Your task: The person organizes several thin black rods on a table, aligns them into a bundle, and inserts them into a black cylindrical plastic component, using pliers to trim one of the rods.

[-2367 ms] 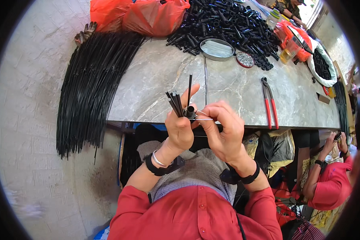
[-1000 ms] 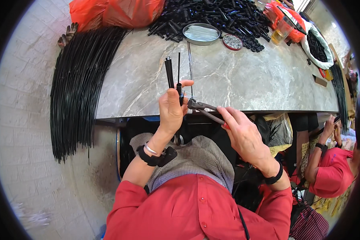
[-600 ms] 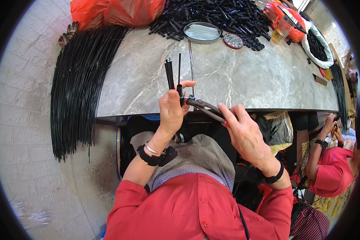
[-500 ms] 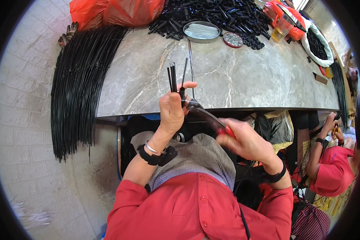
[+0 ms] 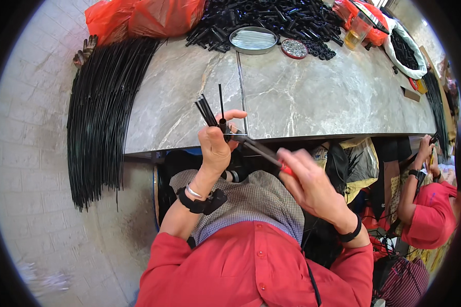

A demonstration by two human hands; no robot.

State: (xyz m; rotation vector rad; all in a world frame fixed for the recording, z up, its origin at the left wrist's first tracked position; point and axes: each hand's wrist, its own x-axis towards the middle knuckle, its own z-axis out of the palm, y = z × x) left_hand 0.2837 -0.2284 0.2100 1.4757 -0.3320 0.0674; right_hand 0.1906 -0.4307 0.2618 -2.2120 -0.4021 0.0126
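Observation:
My left hand (image 5: 215, 148) is closed around several thin black rods (image 5: 206, 111), which stick up above the thumb. Beside them it grips a short black tube (image 5: 223, 125), with one thin rod standing upright from its top. What looks like a thin pale wire crosses at the tube. My right hand (image 5: 312, 187), slightly blurred, is wrapped round the red-handled pliers (image 5: 264, 149). Their dark head reaches the left fingers next to the tube; whether the jaws bite on anything is hidden. Both hands are in front of the table's near edge.
On the grey marbled table (image 5: 292, 102) lie a long bundle of black rods (image 5: 100, 123), a heap of black tubes (image 5: 271, 20), a round tray of pale wires (image 5: 253, 40) and a red-rimmed dish of small metal parts (image 5: 294, 48). A co-worker (image 5: 427, 204) sits at the right.
The rods in my left hand now lean to the left, and that hand has turned slightly. The pliers have straightened into view as my right hand shifted a little.

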